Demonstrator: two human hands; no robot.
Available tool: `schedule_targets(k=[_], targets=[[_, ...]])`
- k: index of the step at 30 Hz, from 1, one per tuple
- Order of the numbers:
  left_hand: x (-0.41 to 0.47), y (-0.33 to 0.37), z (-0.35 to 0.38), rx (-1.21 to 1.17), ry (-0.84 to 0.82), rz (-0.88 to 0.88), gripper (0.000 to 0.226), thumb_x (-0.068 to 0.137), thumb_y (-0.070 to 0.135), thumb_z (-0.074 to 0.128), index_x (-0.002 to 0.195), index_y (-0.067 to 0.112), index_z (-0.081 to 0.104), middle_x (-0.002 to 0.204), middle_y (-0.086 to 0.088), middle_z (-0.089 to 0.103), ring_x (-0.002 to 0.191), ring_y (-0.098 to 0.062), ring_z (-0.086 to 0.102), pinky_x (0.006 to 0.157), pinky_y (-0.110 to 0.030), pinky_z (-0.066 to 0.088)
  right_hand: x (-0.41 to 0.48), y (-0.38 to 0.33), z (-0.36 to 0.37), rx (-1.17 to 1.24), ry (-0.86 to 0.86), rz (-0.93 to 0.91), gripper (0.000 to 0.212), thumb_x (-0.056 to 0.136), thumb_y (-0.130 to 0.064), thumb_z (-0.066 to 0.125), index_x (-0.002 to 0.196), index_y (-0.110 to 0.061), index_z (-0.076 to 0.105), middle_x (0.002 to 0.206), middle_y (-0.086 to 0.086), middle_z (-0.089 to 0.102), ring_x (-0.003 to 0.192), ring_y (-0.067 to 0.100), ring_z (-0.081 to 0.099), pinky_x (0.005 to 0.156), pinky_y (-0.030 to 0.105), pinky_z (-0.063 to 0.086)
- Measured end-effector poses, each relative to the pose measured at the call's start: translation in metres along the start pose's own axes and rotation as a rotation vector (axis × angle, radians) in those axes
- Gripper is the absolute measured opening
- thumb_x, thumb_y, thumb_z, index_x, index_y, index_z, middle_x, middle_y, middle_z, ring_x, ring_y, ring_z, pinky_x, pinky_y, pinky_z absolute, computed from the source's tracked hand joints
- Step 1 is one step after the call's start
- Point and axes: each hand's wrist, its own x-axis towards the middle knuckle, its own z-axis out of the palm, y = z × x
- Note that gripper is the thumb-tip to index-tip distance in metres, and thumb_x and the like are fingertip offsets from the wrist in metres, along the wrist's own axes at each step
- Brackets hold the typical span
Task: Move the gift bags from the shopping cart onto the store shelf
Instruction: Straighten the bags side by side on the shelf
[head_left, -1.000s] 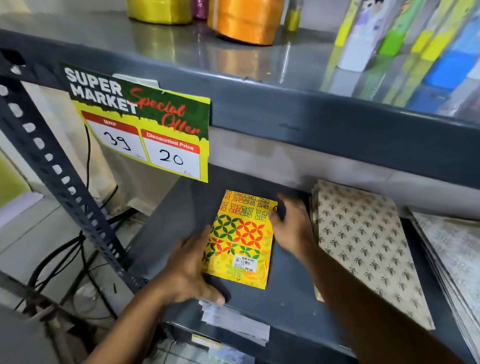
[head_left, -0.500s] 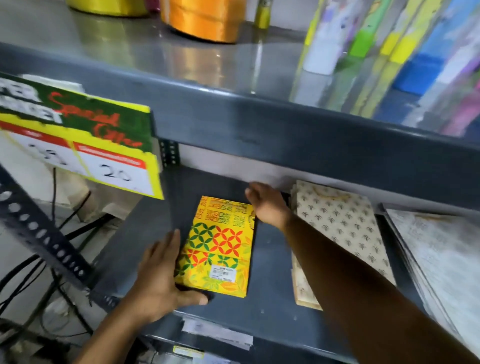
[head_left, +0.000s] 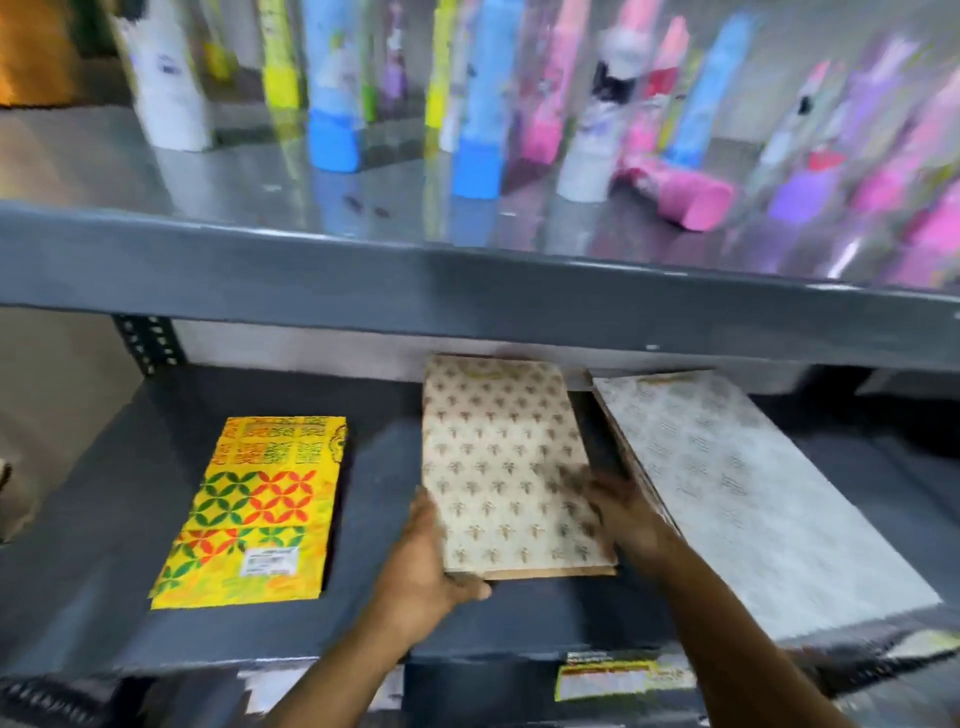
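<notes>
Our left hand (head_left: 423, 571) and right hand (head_left: 626, 514) gripping the beige gift-bag stack (head_left: 504, 457) on the shelf (head_left: 374, 467), yellow gift bag (head_left: 260, 514) at its nine o'clock

No readable text; white sticker (head_left: 268, 560) on yellow gift bag (head_left: 260, 512) blurred

Three stacks of gift bags are lying on the lower shelf (head_left: 374, 467): left bag (head_left: 260, 514) near the front edge, middle stack (head_left: 504, 457) and right stack (head_left: 737, 493) reaching the back edge.
</notes>
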Motion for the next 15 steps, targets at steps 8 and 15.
schedule_targets(k=[8, 15], targets=[[-0.004, 0.014, 0.009, 0.386, 0.135, 0.014, 0.129, 0.049, 0.055, 0.086, 0.151, 0.012, 0.019, 0.16, -0.006, 0.018, 0.149, -0.021, 0.014, 0.117, -0.034, 0.025, -0.008, -0.007, -0.028, -0.168, 0.079, -0.124, 0.05, 0.094, -0.039, 0.049, 0.137, -0.017, 0.041, 0.136, 0.008, 0.052, 0.125, 0.026, 0.05, 0.104, 0.035, 0.042], [-0.016, 0.103, 0.155, 0.165, -0.14, 0.216, 0.124, 0.055, 0.069, 0.073, 0.151, 0.03, 0.005, 0.16, 0.009, 0.017, 0.146, -0.011, 0.02, 0.119, -0.029, 0.022, -0.039, 0.041, -0.237, -0.351, 0.671, 0.034, 0.026, 0.088, -0.024, 0.062, 0.112, -0.012, 0.063, 0.108, 0.016, 0.069, 0.091, 0.036, 0.067, 0.063, 0.021, 0.046]])
